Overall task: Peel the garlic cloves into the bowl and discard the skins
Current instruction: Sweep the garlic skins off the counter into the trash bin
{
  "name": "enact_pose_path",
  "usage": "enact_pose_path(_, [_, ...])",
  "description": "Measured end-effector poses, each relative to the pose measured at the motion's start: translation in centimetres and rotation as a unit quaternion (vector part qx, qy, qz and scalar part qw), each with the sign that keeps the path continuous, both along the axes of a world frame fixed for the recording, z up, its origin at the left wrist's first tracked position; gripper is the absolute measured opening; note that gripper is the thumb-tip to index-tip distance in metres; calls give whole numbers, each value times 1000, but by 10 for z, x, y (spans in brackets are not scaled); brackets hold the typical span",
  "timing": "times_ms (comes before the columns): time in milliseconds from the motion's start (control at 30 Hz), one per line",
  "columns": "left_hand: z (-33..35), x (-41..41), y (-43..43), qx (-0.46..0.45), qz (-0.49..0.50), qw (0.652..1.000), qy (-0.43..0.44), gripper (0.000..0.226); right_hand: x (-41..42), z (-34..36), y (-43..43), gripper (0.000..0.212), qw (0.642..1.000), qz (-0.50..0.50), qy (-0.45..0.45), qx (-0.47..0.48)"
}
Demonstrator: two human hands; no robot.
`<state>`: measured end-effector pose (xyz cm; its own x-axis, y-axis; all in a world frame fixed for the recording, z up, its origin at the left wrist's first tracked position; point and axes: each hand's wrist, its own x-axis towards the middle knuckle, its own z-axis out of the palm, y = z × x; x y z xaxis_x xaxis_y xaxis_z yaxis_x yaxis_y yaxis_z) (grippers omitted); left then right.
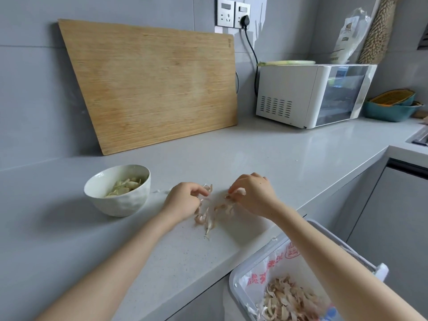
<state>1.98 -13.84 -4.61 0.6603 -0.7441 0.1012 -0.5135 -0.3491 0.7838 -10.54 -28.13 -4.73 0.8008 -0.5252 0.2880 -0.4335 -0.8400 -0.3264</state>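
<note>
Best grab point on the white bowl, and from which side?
Probably the rim on its right side, nearest the left hand, once that drops its garlic skins. The bowl stands upright, open-topped; its smooth wall tapers to a narrow base, so a side clasp could slip. Thumb outside, fingers just inside the lip, above the peeled cloves.

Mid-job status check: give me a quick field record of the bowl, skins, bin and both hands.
bowl: on the counter, left of the hands, peeled cloves inside
loose skins: pile on the counter between the hands
left hand: pinching skins at the pile's left edge
right hand: pinching skins at the pile's right edge
bin: below the counter edge, bag-lined, discarded skins inside
remaining: counter skins not yet binned
</note>
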Motion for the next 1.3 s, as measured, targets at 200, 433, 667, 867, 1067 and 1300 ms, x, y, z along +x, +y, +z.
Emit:
enact_pose_path(200, [0,12,6,-39,-11,998,44,39,-9,10,-7,11,994,5,-34,105])
enact_pose_path(433, [-3,19,6,-65,-14,996,54,43,-10,18,-17,5,962,-13,-158,224])
enact_pose_path(667, [-1,23,9,-82,-12,994,70,49,-13,19,-13,4,1000,18,12,8])
enact_pose_path(867, [9,17,17,-103,13,993,54,44,-5,11,-2,19,992,37,75,-94])
enact_pose_path(1067, [27,12,33,-130,6,991,-9,29,-5,17,14,29,995,16,-32,-88])
enact_pose_path(1300, [31,-5,45,-160,-51,978,128,15,8,30,56,24,951,107,-125,260])
